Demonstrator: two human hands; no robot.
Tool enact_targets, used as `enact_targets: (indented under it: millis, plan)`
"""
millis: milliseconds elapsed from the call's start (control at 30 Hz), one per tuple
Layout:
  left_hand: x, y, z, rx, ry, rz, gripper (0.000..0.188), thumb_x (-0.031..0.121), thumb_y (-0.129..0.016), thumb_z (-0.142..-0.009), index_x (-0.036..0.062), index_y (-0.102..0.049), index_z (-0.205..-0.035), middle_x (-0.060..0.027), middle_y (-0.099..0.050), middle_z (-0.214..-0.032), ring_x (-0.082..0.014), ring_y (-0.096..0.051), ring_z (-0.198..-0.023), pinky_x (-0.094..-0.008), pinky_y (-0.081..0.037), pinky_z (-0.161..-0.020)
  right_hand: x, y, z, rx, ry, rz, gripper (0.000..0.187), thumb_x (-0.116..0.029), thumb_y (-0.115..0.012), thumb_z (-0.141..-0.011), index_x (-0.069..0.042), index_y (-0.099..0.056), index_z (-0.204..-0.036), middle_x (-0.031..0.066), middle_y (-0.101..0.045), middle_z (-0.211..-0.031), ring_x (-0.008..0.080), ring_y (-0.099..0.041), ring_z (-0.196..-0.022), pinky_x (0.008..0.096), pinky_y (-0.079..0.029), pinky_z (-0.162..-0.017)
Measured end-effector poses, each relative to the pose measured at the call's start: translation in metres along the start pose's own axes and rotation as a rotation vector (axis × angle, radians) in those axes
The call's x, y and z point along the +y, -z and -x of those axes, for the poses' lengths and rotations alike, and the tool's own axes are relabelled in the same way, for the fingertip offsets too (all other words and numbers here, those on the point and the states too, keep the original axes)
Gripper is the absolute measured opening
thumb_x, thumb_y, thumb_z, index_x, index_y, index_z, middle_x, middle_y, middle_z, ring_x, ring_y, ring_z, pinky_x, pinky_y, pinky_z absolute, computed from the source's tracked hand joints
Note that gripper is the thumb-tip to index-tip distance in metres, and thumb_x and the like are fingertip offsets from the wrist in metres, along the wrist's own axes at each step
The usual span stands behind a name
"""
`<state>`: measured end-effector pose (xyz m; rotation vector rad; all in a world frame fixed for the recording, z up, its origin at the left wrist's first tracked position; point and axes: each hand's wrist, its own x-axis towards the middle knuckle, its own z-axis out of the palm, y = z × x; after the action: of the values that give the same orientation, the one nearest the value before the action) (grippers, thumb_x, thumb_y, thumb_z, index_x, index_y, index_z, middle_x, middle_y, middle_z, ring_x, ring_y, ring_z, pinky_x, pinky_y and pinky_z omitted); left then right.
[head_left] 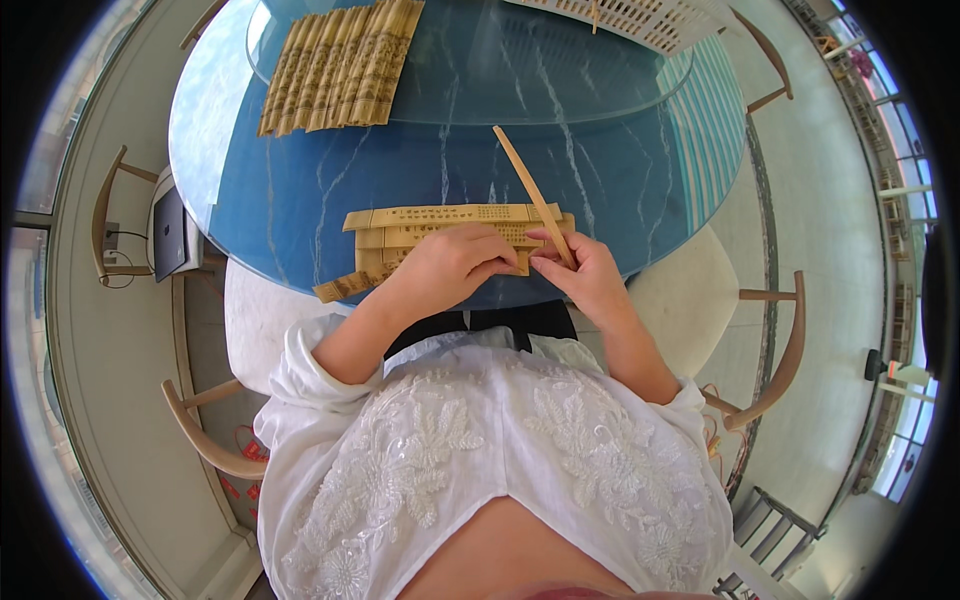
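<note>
Flat brown paper strips (430, 214) with dark printed characters lie in overlapping rows near the front edge of the blue table. My left hand (455, 262) rests over the lower strips, thumb and fingers pinched on the edge of a printed paper strip (350, 287) that slants out to the left. My right hand (585, 278) is closed around a slim, pale wooden stick (522, 172), which points up and away to the left across the strips. The right fingertips also meet the paper's right end, close to the left fingertips. What lies under both palms is hidden.
Several printed paper rolls (340, 68) lie side by side at the table's far left. A white slotted plastic basket (640, 22) stands at the far right. Wooden-armed chairs surround the round blue table (400, 160); a dark laptop (170, 235) rests on the left one.
</note>
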<state>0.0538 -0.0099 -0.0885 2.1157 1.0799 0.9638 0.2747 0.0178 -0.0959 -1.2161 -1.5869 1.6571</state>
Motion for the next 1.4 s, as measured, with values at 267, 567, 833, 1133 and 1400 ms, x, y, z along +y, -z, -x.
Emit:
enact_targets:
  millis: [267,567,833,1133,1400]
  plan:
    - [-0.007,0.011,0.004,-0.013,0.203,0.076,0.008,0.004,-0.067,-0.084,0.003,-0.065,-0.092,-0.0083,-0.065,-0.085,-0.0244,-0.063,-0.076,-0.0322,-0.05,-0.068,-0.009,0.044,0.036,0.218,0.329,0.74,0.035,-0.015,-0.067,-0.089,-0.016,-0.066,-0.124,0.005,-0.054,-0.077,0.0194,-0.052,-0.067,0.0305,-0.042,-0.06]
    - [-0.009,0.012,-0.001,-0.037,0.204,0.109,0.007,0.003,-0.065,-0.086,0.0026,-0.063,-0.093,-0.0085,-0.064,-0.086,-0.023,-0.062,-0.076,-0.0308,-0.049,-0.068,-0.018,0.061,0.051,0.204,0.531,1.025,0.031,-0.013,-0.071,-0.083,-0.018,-0.072,-0.114,0.001,-0.054,-0.074,0.0182,-0.053,-0.066,0.0327,-0.043,-0.057]
    - [-0.006,0.011,0.0,-0.09,0.169,0.101,0.006,0.002,-0.064,-0.085,0.0022,-0.062,-0.091,-0.0094,-0.064,-0.086,-0.0249,-0.062,-0.076,-0.0328,-0.049,-0.07,-0.029,0.068,0.045,0.121,0.629,1.134,0.03,-0.015,-0.071,-0.082,-0.019,-0.073,-0.111,0.0004,-0.05,-0.072,0.0181,-0.051,-0.065,0.0323,-0.042,-0.057]
    - [-0.003,0.012,-0.001,-0.183,0.355,0.294,0.01,0.001,-0.066,-0.085,0.0012,-0.066,-0.094,-0.0065,-0.069,-0.086,-0.0149,-0.064,-0.078,-0.0252,-0.05,-0.07,-0.031,0.082,0.034,0.03,0.651,1.085,0.03,-0.015,-0.072,-0.082,-0.021,-0.073,-0.112,0.0011,-0.05,-0.069,0.0182,-0.05,-0.064,0.0329,-0.04,-0.055]
    - [-0.008,0.012,-0.002,-0.236,0.471,0.482,0.017,0.002,-0.071,-0.084,0.0001,-0.068,-0.101,-0.0044,-0.07,-0.091,-0.0094,-0.063,-0.083,-0.0236,-0.051,-0.076,-0.029,0.081,0.029,-0.018,0.696,1.127,0.032,-0.016,-0.071,-0.082,-0.022,-0.072,-0.113,0.0014,-0.05,-0.072,0.0184,-0.05,-0.064,0.0334,-0.04,-0.056]
